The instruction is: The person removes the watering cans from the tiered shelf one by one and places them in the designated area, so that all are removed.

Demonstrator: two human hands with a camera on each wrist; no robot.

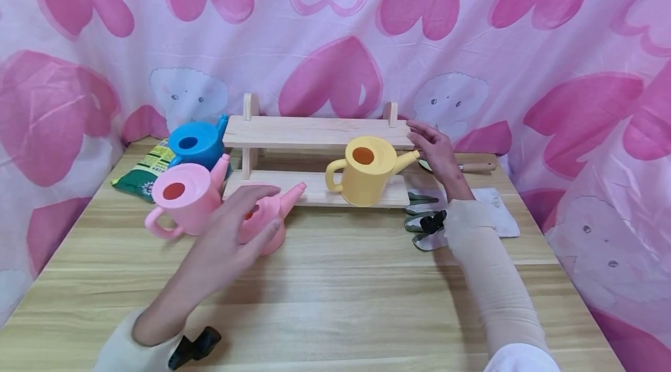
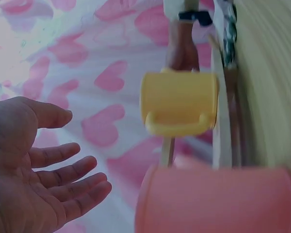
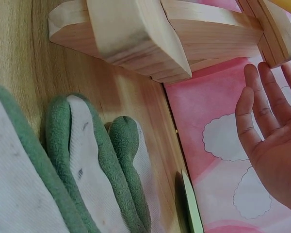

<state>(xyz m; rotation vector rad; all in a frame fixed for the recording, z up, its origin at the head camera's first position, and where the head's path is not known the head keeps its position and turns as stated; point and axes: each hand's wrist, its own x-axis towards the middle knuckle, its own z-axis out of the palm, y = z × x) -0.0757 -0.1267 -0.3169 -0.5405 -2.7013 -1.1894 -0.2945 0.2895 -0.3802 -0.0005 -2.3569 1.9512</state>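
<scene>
My left hand [image 1: 230,238] hovers over a pink watering can [image 1: 269,238], its fingers loosely spread; the left wrist view shows nothing in the palm. The hand hides part of that can, which stands on the table before a two-tier wooden shelf [image 1: 320,130]. At the shelf's right end is my right hand [image 1: 437,153]; its fingers are extended by the upper board's end, and whether they touch it I cannot tell. A yellow watering can [image 1: 367,180] stands at the lower board, spout to the right. Left of the shelf are another pink watering can [image 1: 191,203] and a blue watering can [image 1: 196,142].
A green and yellow bag [image 1: 141,174] lies at the left behind the cans. White and green gloves [image 1: 427,226] and a white cloth [image 1: 498,209] lie by my right forearm. Behind them is a tool with a wooden handle [image 1: 479,167]. A heart-patterned curtain [image 1: 330,28] hangs behind the table.
</scene>
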